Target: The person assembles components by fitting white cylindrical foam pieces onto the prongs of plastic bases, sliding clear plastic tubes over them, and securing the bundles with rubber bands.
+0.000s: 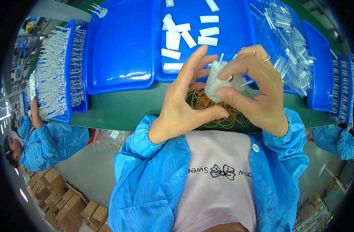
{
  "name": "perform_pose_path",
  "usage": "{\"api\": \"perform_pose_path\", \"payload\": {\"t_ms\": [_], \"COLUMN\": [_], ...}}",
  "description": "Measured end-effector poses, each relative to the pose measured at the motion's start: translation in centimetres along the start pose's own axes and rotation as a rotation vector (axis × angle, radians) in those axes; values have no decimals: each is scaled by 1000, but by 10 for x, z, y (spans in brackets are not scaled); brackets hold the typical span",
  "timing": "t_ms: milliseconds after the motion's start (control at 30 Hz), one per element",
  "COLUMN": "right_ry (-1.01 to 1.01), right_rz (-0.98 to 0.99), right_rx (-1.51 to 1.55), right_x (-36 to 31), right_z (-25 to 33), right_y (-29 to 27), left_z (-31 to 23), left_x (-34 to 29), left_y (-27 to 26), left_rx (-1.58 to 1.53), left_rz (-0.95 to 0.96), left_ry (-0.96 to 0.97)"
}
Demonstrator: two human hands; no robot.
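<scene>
Left hand: the left hand point(176, 106) is half-spread, thumb well apart from the fingers; whether its fingers touch the piece cannot be told.
Right hand: the right hand point(265, 87) grips the white piece between thumb and fingers.
White piece: translucent, with thin prongs — the white piece point(213, 86) is held above the counter point(119, 107), near its front edge.
Rubber bands: tan, in a loose heap; the rubber bands point(198, 101) lie beneath the hands, by the counter's front edge.
Middle tray: blue; the middle tray point(233, 23), behind the heap, carries white blocks point(208, 31) — some overlapping.
Right tray: blue; the right tray point(261, 43) bears clear plastic pieces point(292, 48), jumbled together.
</scene>
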State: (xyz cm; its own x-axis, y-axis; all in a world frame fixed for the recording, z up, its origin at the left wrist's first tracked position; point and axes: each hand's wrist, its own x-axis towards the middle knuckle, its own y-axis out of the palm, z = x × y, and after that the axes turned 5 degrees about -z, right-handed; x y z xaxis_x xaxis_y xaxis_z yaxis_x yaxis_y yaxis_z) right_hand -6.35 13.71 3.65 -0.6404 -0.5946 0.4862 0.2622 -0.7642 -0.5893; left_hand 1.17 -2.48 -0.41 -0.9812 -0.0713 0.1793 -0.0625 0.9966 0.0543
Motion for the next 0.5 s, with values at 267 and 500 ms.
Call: {"api": "perform_pose_path", "payload": {"t_ms": [267,500], "right_ry": [2,102], "right_rz": [-176,-35], "right_rx": [-60,-308], "right_x": [6,-21], "right_z": [-5,-32], "right_y": [-15,-39], "left_z": [4,-5], "left_x": [-2,1], "left_y": [-14,-27], "left_rx": [-214,-253], "left_rz": [-124,-293], "left_ry": [-126,-176]}}
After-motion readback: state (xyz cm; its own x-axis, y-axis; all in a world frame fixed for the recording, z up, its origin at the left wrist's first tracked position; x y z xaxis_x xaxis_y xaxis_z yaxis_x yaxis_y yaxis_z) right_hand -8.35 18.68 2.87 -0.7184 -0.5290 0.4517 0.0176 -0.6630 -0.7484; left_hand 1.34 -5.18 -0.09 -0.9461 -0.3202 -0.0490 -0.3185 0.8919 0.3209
